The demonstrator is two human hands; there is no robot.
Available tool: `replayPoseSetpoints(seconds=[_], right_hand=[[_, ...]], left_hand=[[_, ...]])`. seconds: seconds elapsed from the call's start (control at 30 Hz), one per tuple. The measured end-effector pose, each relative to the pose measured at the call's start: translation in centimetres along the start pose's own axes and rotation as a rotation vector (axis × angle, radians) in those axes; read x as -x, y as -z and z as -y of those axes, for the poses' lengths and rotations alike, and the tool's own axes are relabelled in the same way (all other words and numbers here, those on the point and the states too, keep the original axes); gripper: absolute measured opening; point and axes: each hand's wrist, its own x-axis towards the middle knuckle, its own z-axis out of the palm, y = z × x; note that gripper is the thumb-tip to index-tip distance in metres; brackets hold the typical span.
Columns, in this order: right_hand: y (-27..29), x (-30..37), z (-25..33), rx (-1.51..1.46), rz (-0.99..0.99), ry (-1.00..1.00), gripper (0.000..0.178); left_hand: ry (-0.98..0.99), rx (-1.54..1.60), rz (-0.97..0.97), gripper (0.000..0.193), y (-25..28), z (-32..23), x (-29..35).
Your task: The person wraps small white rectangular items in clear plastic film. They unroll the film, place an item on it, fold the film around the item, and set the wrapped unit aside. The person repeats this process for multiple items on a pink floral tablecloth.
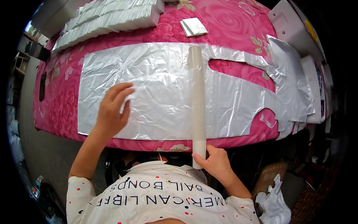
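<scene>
Thin, shiny white plastic sheet (156, 97), shaped like a disposable apron with curved cut-outs toward its right end, lies spread across the table. A long pale tube (197, 89) rests across it from far to near, its near end sticking out past the table edge. That near end is in the grip of my right hand (216, 160), thumb on top. Over the left part of the sheet is my left hand (115, 108), fingers loosely apart and holding nothing; whether it touches the plastic I cannot tell.
Long stacks of folded white plastic (112, 18) stand at the far left. One small folded white packet (194, 27) lies at the back. More loose sheets (289, 78) pile against a white foam box (294, 26) at right. A pink floral cloth (59, 108) covers the table.
</scene>
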Motion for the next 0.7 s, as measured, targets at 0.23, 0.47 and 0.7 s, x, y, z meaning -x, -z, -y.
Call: replayPoseSetpoints(seconds=[0.23,0.47,0.7], right_hand=[[1.1,0.3,0.3,-0.046,0.085,-0.074,0.046],[4.2,-5.8,0.0,-0.181,0.146,-0.009,0.048],[7.8,-19.0,3.5,-0.692,0.081,0.091,0.034]], left_hand=[[-0.108,0.257,0.179,0.057,-12.1,-5.6,-2.1],[-0.088,0.048,0.299,0.062,-13.0,-5.7,-1.8],[-0.107,-0.030,0.302,0.060,-13.5,-5.9,-2.0]])
